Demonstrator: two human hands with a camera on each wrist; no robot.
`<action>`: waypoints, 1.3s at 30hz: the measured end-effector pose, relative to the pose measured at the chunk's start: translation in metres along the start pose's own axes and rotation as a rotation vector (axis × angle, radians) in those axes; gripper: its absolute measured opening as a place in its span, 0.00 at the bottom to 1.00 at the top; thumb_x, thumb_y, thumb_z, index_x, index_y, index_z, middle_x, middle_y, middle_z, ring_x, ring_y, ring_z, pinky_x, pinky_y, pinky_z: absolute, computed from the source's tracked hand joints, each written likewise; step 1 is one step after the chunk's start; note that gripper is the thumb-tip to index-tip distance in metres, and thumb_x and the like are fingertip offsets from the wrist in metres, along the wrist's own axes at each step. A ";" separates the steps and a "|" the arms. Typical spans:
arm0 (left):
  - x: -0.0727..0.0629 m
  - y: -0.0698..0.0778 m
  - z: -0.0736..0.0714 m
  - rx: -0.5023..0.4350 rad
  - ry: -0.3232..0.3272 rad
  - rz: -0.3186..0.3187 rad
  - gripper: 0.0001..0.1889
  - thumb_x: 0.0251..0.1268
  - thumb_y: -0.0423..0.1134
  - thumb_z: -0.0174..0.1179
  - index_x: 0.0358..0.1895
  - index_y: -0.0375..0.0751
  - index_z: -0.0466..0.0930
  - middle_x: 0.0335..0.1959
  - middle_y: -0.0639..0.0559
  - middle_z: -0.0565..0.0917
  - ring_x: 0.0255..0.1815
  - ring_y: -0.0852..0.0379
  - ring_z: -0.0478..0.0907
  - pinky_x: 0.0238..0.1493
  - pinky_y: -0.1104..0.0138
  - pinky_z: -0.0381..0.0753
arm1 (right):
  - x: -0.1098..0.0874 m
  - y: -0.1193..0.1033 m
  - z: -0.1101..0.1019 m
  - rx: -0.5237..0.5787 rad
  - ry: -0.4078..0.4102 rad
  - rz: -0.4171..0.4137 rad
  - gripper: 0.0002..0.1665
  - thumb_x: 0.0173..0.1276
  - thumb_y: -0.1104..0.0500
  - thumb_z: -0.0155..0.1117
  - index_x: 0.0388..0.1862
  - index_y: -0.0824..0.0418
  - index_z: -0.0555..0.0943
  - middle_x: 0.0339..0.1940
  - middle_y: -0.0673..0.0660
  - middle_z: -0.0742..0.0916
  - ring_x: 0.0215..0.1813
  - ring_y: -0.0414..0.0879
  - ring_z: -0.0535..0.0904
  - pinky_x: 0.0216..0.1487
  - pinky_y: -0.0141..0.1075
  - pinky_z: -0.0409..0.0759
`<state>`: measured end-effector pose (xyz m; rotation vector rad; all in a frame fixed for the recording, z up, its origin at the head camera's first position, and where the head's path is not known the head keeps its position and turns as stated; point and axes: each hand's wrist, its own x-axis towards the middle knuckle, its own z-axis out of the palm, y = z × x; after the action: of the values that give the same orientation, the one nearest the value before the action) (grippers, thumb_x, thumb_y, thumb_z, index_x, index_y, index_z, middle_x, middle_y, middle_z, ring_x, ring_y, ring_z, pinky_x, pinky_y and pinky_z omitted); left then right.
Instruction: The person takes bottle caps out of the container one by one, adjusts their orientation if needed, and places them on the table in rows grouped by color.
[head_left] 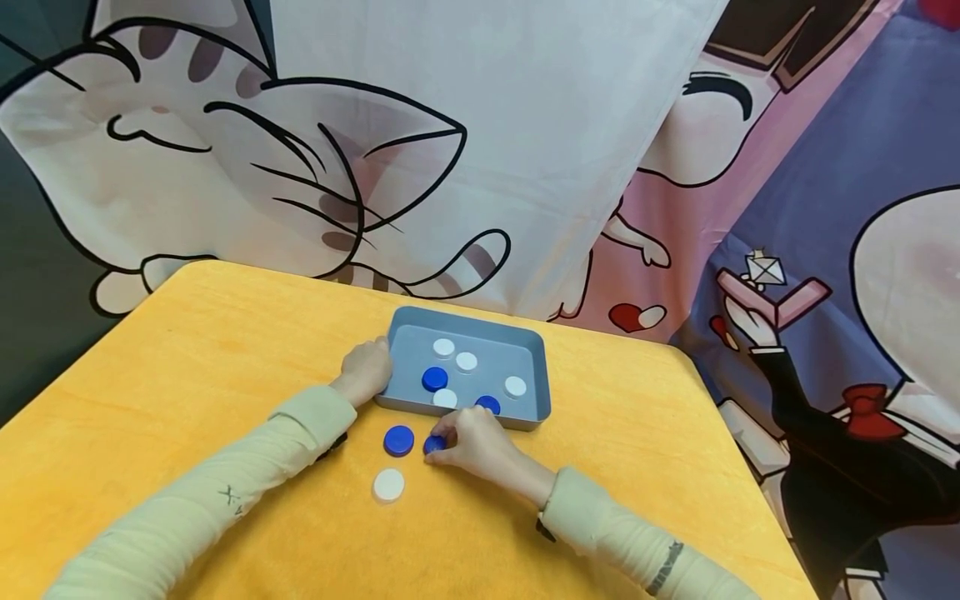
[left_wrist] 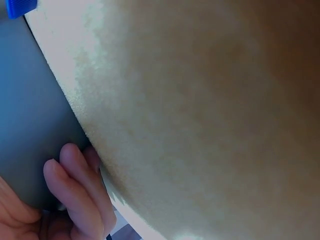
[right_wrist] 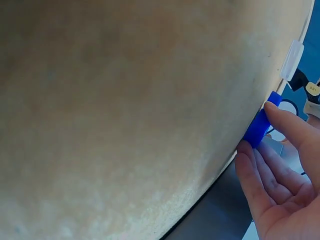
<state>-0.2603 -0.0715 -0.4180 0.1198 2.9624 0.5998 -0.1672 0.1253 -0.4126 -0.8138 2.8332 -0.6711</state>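
Note:
A blue-grey tray (head_left: 540, 367) stands on the table; my left hand (head_left: 365, 371) grips its left side. Fingers of that hand (left_wrist: 75, 192) lie against the tray wall (left_wrist: 35, 100) in the left wrist view. In front of the tray, my right hand (head_left: 480, 440) pinches a blue bottle cap (head_left: 432, 445) between thumb and fingers; the right wrist view shows this cap (right_wrist: 257, 127) low at the tabletop. Just left of it lies another blue cap (head_left: 398, 441), with a white cap (head_left: 388, 485) nearer me. Inside the tray are several white caps (head_left: 515, 386) and two blue caps (head_left: 434, 379), one partly hidden.
The yellow table (head_left: 247, 342) extends on both sides of the tray, its far edge just behind it. A cartoon-printed cloth (head_left: 555, 125) hangs beyond that edge.

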 end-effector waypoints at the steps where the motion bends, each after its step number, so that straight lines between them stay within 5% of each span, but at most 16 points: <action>1: 0.000 0.000 0.000 0.001 0.001 0.001 0.14 0.74 0.32 0.40 0.49 0.24 0.71 0.38 0.32 0.81 0.39 0.40 0.82 0.38 0.53 0.82 | 0.000 0.000 0.000 -0.001 0.001 -0.004 0.17 0.51 0.49 0.77 0.37 0.57 0.88 0.31 0.47 0.90 0.28 0.28 0.78 0.32 0.20 0.75; 39: 0.000 0.000 0.001 0.017 0.012 0.001 0.13 0.75 0.31 0.40 0.48 0.25 0.72 0.38 0.31 0.81 0.39 0.39 0.82 0.38 0.53 0.83 | 0.000 -0.001 -0.007 -0.026 0.024 -0.029 0.15 0.53 0.48 0.76 0.34 0.57 0.88 0.27 0.47 0.89 0.26 0.29 0.76 0.31 0.21 0.74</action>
<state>-0.2603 -0.0711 -0.4189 0.1201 2.9795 0.5780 -0.1684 0.1274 -0.4063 -0.8583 2.8624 -0.6538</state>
